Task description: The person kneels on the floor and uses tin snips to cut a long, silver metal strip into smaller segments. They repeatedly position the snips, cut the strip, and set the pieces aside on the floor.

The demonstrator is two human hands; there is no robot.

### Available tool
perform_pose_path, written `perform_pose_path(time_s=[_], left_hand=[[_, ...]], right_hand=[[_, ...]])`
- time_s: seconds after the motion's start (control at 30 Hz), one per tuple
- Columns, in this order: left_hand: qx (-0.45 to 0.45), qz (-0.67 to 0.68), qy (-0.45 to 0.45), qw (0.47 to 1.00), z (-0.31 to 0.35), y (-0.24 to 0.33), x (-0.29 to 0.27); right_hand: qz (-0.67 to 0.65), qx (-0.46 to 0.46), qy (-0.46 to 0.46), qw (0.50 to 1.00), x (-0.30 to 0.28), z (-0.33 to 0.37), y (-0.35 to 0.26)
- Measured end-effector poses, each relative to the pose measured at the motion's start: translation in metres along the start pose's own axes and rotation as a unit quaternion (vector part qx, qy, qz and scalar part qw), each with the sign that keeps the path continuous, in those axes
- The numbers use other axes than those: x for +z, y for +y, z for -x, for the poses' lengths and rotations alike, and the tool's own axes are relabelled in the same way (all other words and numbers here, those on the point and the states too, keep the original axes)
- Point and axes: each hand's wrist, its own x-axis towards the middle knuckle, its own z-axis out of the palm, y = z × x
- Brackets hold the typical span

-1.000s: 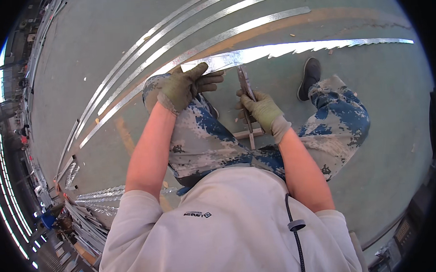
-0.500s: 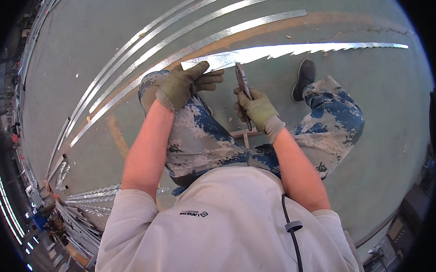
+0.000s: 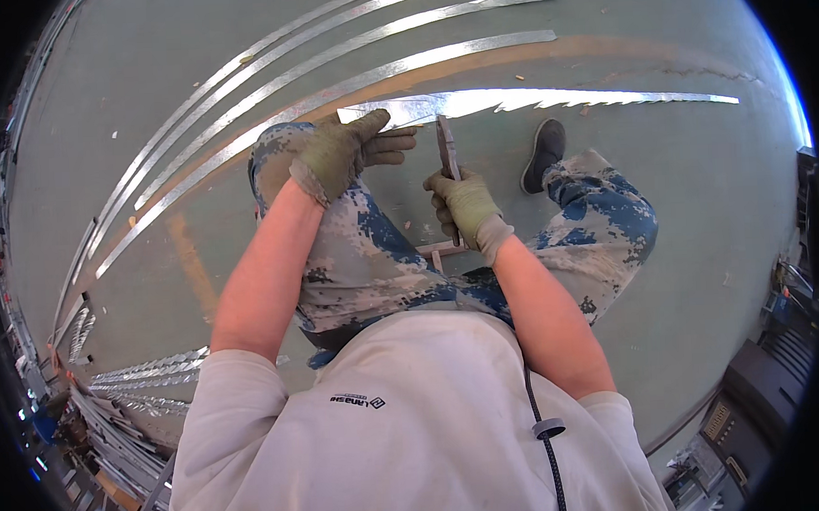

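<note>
A long shiny metal strip lies crosswise in front of me, its near edge cut into slanting teeth along the right part. My left hand, in a dull green glove, holds the strip's left end over my knee, thumb on top and fingers stretched out below. My gloved right hand grips dark metal pliers by the handles. Their jaws point away from me and meet the strip's near edge, left of the teeth. Whether the jaws are closed on the metal cannot be made out.
Several uncut metal strips lie on the green floor beyond my left hand. Toothed strips rest at the left, near a pile of metal lengths. Part of a small wooden stool shows between my legs. A dark machine stands at lower right.
The view has shifted slightly. The pliers have turned to stand more upright and edge-on, with their jaws still at the strip's edge. The left hand keeps its hold.
</note>
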Motion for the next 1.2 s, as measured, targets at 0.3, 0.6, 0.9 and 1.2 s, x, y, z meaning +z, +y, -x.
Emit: perform_pose_path(time_s=[0.3,0.6,0.9,1.2], left_hand=[[0.019,0.027,-0.034,0.999,-0.009,-0.005,0.011],[0.023,0.023,-0.023,0.999,-0.011,-0.005,0.032],[0.008,-0.010,-0.037,0.999,-0.031,-0.010,0.040],[0.012,-0.101,-0.021,0.995,-0.029,-0.015,0.036]], right_hand=[[0.315,-0.132,0.202,0.918,-0.020,-0.033,0.018],[0.501,-0.114,0.360,0.779,0.006,0.013,-0.013],[0.505,-0.105,0.373,0.772,0.004,0.018,-0.015],[0.482,-0.091,0.331,0.806,-0.008,0.004,-0.003]])
